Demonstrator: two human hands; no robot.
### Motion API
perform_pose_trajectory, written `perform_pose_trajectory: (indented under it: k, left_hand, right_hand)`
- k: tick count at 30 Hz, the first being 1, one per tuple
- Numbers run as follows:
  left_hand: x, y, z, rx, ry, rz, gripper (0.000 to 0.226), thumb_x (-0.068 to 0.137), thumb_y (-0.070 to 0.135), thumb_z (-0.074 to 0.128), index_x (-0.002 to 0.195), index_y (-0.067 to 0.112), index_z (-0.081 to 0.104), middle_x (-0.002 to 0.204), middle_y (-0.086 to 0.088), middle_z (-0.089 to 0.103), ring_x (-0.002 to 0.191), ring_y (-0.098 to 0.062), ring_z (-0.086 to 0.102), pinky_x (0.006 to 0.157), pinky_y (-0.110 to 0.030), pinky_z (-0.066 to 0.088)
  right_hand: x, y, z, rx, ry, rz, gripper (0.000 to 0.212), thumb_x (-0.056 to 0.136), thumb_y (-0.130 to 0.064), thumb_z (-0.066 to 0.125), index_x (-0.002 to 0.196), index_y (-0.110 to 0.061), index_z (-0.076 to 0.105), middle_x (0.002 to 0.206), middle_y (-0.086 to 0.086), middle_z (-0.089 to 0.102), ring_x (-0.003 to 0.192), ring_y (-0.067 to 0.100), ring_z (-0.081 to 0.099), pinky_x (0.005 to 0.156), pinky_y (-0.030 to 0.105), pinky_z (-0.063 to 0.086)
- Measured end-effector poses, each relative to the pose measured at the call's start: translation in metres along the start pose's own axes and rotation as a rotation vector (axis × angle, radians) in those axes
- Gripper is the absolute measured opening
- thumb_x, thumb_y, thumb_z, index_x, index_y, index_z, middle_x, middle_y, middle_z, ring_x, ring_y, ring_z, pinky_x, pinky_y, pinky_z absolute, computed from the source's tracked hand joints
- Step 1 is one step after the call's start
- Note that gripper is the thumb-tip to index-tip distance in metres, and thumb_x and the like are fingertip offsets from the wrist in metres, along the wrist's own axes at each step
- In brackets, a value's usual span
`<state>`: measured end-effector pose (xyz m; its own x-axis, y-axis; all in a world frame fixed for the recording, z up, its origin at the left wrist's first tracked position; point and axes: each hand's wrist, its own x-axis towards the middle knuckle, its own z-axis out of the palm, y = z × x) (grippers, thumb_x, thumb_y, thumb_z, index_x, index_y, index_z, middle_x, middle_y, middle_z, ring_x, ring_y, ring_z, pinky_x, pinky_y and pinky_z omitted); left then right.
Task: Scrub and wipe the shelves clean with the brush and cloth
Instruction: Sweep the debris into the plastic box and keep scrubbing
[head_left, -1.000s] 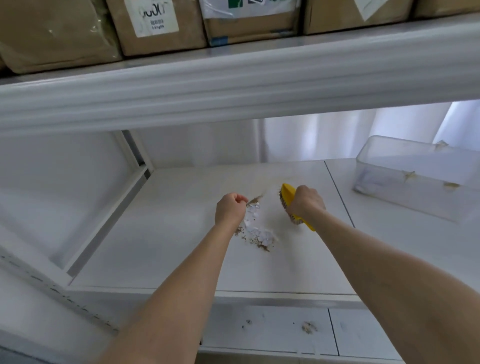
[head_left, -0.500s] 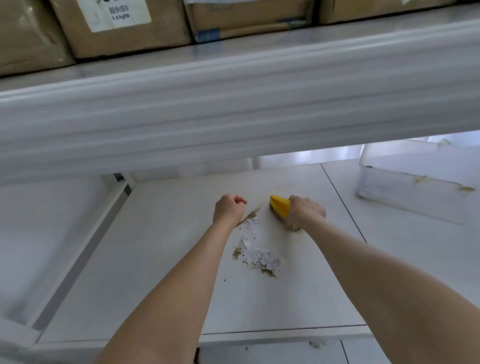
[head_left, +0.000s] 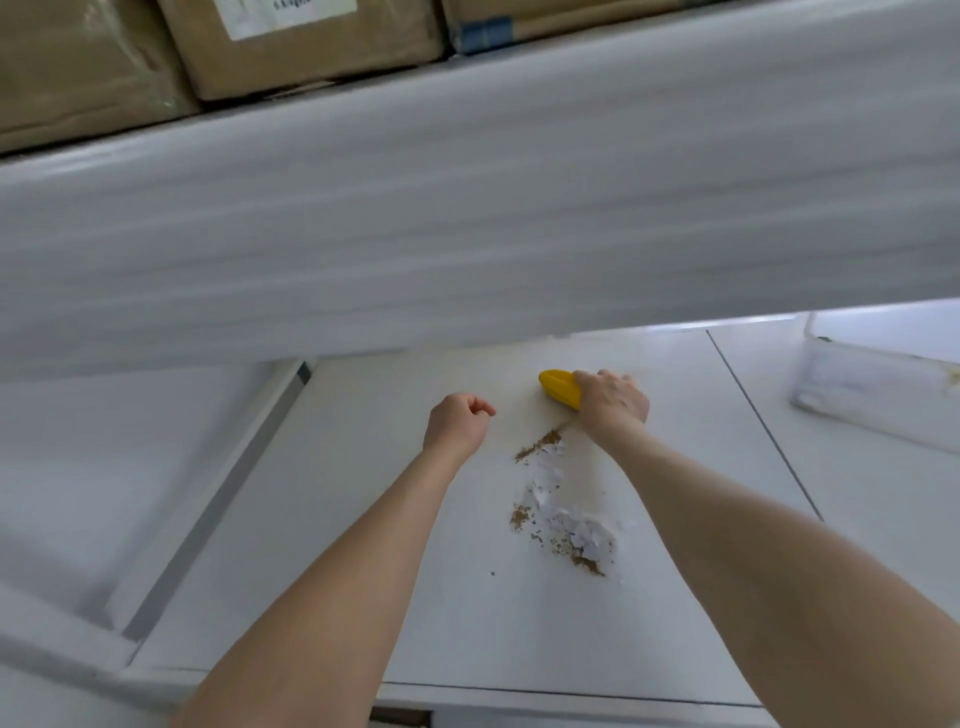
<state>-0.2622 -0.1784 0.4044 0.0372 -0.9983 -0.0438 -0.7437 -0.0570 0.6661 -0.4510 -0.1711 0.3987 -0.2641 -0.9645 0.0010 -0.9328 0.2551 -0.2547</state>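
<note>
Gripping the yellow plastic scrub brush (head_left: 560, 388) in the right hand (head_left: 613, 402), down on the flat white shelf (head_left: 363, 519), just beyond the pile of brown crumbs and white paper scraps (head_left: 563, 512). Long axis slanted, free tip pointing away and left. Clenching the left hand (head_left: 457, 423) into a fist, nothing visible inside, left of the pile's far end.

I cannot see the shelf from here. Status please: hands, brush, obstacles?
Right hand grips yellow plastic brush on white shelf board. Left hand fisted, nothing seen in it. Brown crumbs and white paper scraps near brush; clear plastic bin apart, right.
</note>
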Motion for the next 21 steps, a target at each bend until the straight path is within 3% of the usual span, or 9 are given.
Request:
perform_pose_trajectory:
  k: [4, 12, 18, 21]
  left_hand:
    - [-0.007, -0.001, 0.002, -0.007, 0.007, -0.016, 0.025, 0.086, 0.008, 0.046, 0.080, 0.025, 0.064, 0.096, -0.001, 0.068, 0.081, -0.015, 0.055, 0.070, -0.022, 0.041]
    - [-0.049, 0.016, 0.008, -0.020, 0.021, -0.011, 0.024, 0.086, 0.008, 0.047, 0.079, 0.024, 0.064, 0.097, -0.001, 0.069, 0.082, -0.014, 0.055, 0.071, -0.021, 0.040]
    - [-0.093, 0.021, 0.013, -0.041, 0.047, -0.039, 0.023, 0.087, 0.008, 0.047, 0.082, 0.022, 0.064, 0.102, -0.004, 0.069, 0.095, -0.021, 0.061, 0.078, -0.025, 0.044]
    - [-0.113, 0.022, 0.017, -0.045, 0.054, -0.039, 0.022, 0.087, 0.008, 0.048, 0.088, 0.019, 0.067, 0.103, -0.005, 0.069, 0.097, -0.022, 0.061, 0.081, -0.027, 0.045]
  right_hand:
    - [-0.012, -0.006, 0.002, -0.015, -0.051, -0.130, 0.043, 0.092, -0.013, 0.053, 0.130, -0.034, 0.050, 0.116, 0.002, 0.056, 0.114, 0.027, 0.049, 0.076, 0.034, 0.046]
    - [-0.060, 0.012, 0.003, -0.079, -0.206, -0.374, 0.054, 0.094, -0.016, 0.044, 0.140, -0.044, 0.035, 0.125, -0.001, 0.051, 0.116, 0.026, 0.047, 0.080, 0.031, 0.040]
    - [-0.108, 0.028, -0.003, -0.136, -0.254, -0.474, 0.065, 0.089, -0.019, 0.059, 0.141, -0.046, 0.031, 0.120, -0.003, 0.051, 0.112, 0.025, 0.050, 0.074, 0.029, 0.037]
    - [-0.125, 0.034, -0.004, -0.133, -0.244, -0.517, 0.062, 0.090, -0.020, 0.056, 0.139, -0.049, 0.031, 0.118, -0.004, 0.052, 0.111, 0.024, 0.050, 0.073, 0.029, 0.035]
